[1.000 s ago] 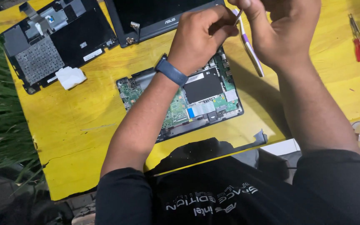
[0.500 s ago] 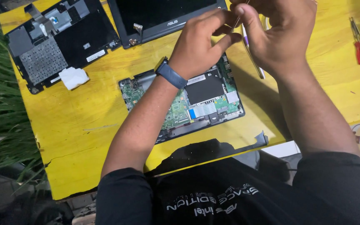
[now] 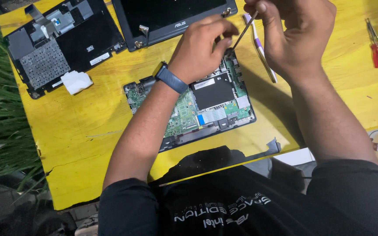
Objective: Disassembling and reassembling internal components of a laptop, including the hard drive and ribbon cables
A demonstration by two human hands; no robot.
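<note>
**Slip risk at the board's top edge**

Screwdriver [image 3: 243,30] shaft is thin and you've got it slanted, tip down at the far edge of the open laptop base [image 3: 189,109], which sits mid-counter with its green mainboard [image 3: 180,116] bare. Your right hand [image 3: 294,35] has its grip pinched shut on the handle end; your left hand [image 3: 202,46] has its fingers curled together around the tip end, steadying it w/ fingertips right at the contact point.

What could bite you, imo:

- Tip skates off. The shaft is tilted, not upright, so any push goes partly sideways. A slip would likely gouge the board or nick parts near the black cover plate [image 3: 213,91].
- Left fingertips sit in the slip path. If the tip jumps, they take it.
- Can't tell whether the tip is seated in a screw head; your left hand hides it. If it's only half in, you risk a stripped head.
- Left forearm hangs over the board, and the wristband [image 3: 170,78] is close to it. Drop the wrist and it may drag across the board or the pale ribbon cable [image 3: 211,116].
- Purple toothbrush [image 3: 261,48] lies just beside the base under your right hand, easy to knock.
- A freed screw could roll off the yellow counter [image 3: 88,131] into the grass [image 3: 1,131].
</note>
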